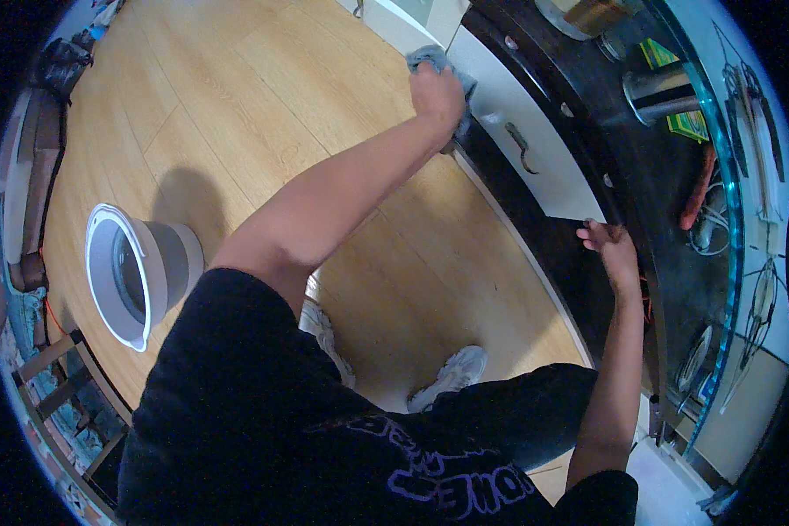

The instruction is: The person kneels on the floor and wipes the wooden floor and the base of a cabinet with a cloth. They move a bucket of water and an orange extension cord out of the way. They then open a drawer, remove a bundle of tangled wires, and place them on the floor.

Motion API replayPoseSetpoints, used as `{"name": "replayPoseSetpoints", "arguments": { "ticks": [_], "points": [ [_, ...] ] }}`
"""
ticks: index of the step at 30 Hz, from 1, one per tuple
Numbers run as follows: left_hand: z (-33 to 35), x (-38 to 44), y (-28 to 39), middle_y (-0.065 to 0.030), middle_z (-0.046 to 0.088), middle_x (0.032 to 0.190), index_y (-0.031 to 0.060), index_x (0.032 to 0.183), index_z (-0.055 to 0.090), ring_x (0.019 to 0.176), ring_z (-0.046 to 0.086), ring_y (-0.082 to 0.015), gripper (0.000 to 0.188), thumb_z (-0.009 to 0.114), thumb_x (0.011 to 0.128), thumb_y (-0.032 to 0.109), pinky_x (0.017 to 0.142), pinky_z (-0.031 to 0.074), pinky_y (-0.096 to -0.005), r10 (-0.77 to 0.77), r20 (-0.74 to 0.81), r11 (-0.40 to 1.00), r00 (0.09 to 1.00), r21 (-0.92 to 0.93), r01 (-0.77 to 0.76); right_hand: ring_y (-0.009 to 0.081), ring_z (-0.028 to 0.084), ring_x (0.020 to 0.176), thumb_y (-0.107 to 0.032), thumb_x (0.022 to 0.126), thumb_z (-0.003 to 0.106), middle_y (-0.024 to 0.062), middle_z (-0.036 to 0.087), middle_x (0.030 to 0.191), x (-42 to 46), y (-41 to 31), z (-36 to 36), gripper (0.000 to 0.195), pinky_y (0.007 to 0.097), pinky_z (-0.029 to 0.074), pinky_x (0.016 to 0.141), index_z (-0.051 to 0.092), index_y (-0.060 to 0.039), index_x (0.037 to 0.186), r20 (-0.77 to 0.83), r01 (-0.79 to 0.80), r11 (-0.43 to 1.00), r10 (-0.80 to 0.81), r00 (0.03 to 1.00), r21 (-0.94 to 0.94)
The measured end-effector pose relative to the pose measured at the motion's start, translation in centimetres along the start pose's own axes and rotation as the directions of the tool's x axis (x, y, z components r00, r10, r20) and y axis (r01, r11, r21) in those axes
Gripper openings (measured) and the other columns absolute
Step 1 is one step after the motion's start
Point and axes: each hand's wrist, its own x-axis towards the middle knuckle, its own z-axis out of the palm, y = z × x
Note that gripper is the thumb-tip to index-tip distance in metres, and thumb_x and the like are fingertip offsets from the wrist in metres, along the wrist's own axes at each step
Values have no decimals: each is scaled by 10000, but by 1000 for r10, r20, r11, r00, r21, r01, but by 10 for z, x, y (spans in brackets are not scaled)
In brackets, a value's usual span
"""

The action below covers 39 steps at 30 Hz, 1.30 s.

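My left hand [437, 95] holds a crumpled grey cloth [427, 58] against the near end of a white cabinet front panel [526, 125], beside the wooden floor. A dark metal handle [521, 148] is fixed to the panel. At the panel's other end, my right hand [611, 246] has its fingers curled at the lower corner; part of its grip is hidden. Dark cabinet surface shows below the panel. A white and grey plastic bucket [177, 263] stands upright on the floor to my left, and liquid seems to be inside.
Above the cabinet, a dark countertop [684, 289] carries a metal canister [661, 92], green boxes and a red-handled item [699, 191]. A glass edge [736, 263] runs along it. My shoes [454, 378] are on the floor. At far left stand a wooden frame [72, 388] and a black bag [62, 66].
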Motion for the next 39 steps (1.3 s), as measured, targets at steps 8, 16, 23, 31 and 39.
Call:
{"name": "replayPoseSetpoints", "arguments": {
  "ticks": [8, 16, 23, 31, 39],
  "points": [
    [32, -59, 24, -216, 527, 838, -37, 791, 539, 778, 513, -392, 193, 551, 797, 156, 715, 419, -447, 159, -190, 986, 969, -19, -166, 144, 627, 710, -108, 860, 545, 98, 644, 843, 4, 2, 12, 188, 235, 501, 614, 591, 32, 977, -52, -10, 998, 13, 999, 63],
    [5, -12, 17, -226, 515, 814, -30, 752, 495, 771, 490, -393, 230, 475, 856, 174, 675, 400, -449, 90, -23, 967, 996, -236, -93, 140, 632, 703, -138, 841, 569, 101, 657, 808, 1, -4, 17, 212, 240, 501, 601, 616, 33, 958, -90, 33, 997, -26, 996, 75],
    [34, 4, 37, -237, 504, 901, -44, 842, 474, 844, 469, -420, 264, 394, 903, 201, 736, 386, -431, -59, -224, 867, 973, -494, -62, 137, 628, 694, -154, 837, 577, 100, 659, 812, 1, 6, 11, 216, 237, 499, 590, 630, 27, 943, -114, -19, 999, 24, 993, 46],
    [63, 17, -31, -190, 596, 856, -5, 864, 564, 777, 583, -313, 364, 335, 916, 273, 671, 461, -385, -386, -114, 899, 916, -271, 345, 144, 631, 685, -82, 803, 604, 87, 633, 833, 6, -3, 25, 191, 222, 502, 557, 601, 42, 949, -125, 29, 988, -10, 992, 154],
    [32, -55, 83, -238, 582, 951, -27, 914, 570, 896, 544, -396, 341, 398, 900, 268, 769, 421, -421, -509, 251, 686, 824, -460, 564, 149, 636, 720, -109, 822, 593, 91, 639, 855, 4, 8, 15, 189, 235, 510, 586, 612, 34, 944, -136, -18, 994, 32, 990, 103]
  ]
}}
